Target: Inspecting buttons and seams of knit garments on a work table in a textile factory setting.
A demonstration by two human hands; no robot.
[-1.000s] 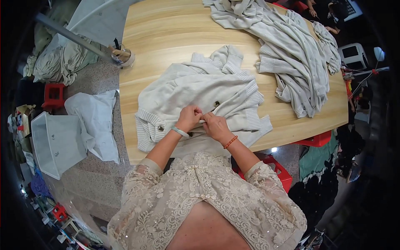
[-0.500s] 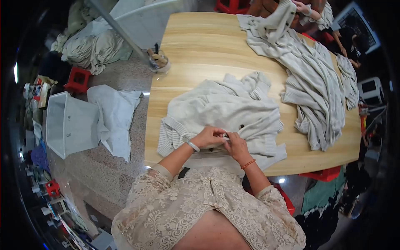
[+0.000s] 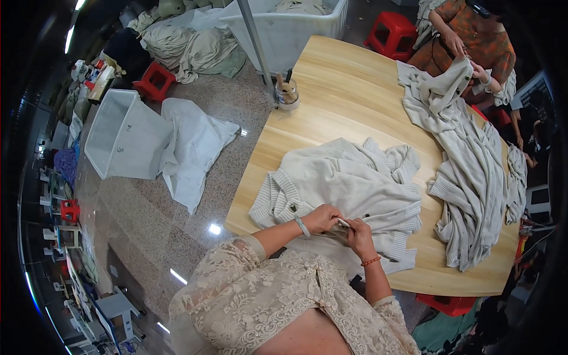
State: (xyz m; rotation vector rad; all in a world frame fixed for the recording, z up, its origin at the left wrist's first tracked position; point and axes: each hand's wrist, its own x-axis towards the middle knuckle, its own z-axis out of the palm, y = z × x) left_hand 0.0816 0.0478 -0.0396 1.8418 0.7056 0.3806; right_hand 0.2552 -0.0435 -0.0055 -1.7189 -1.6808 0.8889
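A cream knitted cardigan (image 3: 337,174) with ribbed edges lies rumpled on the table in front of me. Dark buttons show on it, one button (image 3: 293,207) close to its left ribbed band. At its near edge my left hand (image 3: 325,219) is closed, thumb and fingers pinching the cardigan's edge. My right hand (image 3: 360,238) grips the same edge just to the right, its fingers bent around the fabric. A short stretch of folded knit shows between the two hands. Whether a button sits under the fingertips is hidden.
Another pile of cream knitwear (image 3: 467,195) covers the table's right side, where a co-worker (image 3: 482,44) holds up part of it. A jar of tools (image 3: 287,94) stands at the table's left edge (image 3: 260,154). White bins (image 3: 133,136) and red stools (image 3: 391,35) stand around.
My view has swung, so the table sits lower and further right in it. My hands, bunched together before, are now slightly apart with the cardigan's edge between them.
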